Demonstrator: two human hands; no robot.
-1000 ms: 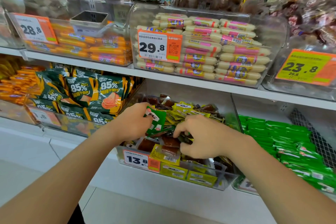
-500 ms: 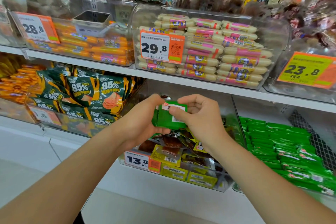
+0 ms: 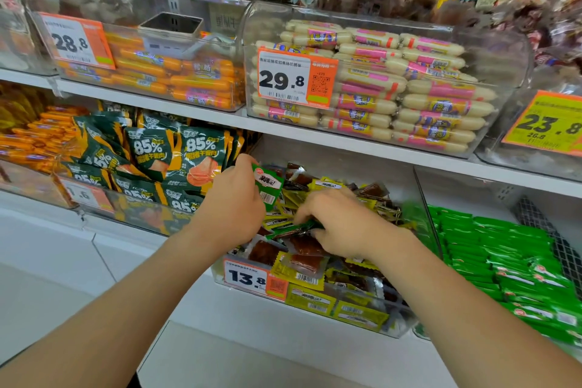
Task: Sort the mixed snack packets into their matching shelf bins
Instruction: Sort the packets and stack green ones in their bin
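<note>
Picking stray green packets out of the middle bin (image 3: 422,198), marked by the 13.8 price tag (image 3: 245,277) on its front and filled mostly with yellow packets (image 3: 315,299) and brown packets (image 3: 304,244). Holding one green packet (image 3: 267,186) upright in the left hand (image 3: 233,208), fingers and thumb curled round its left edge, just above the back left corner of the heap. Down in the heap with the right hand (image 3: 343,224), fingers bent over and pinching a second green packet (image 3: 294,228), flat and half buried among the yellow ones. Slightly blurred at those fingertips, so no telling the firmness of the pinch.

Judged from the layout: midway through gathering, not yet at the drop-off. Belonging, most likely, on the green stack (image 3: 504,249) to the right, just beside the middle bin and beyond its clear side wall. Next, by this reading: firming up the pinch and drawing the second green packet up and out, slowly enough to leave the loose yellow neighbours behind and not tip any over the low front edge. Then carrying both catches rightward, lifting high enough to clear the side wall, and laying them flat on the green stack. Worth raking through the heap once more afterwards; impossible to tell from here about further green strays lower down.
</note>
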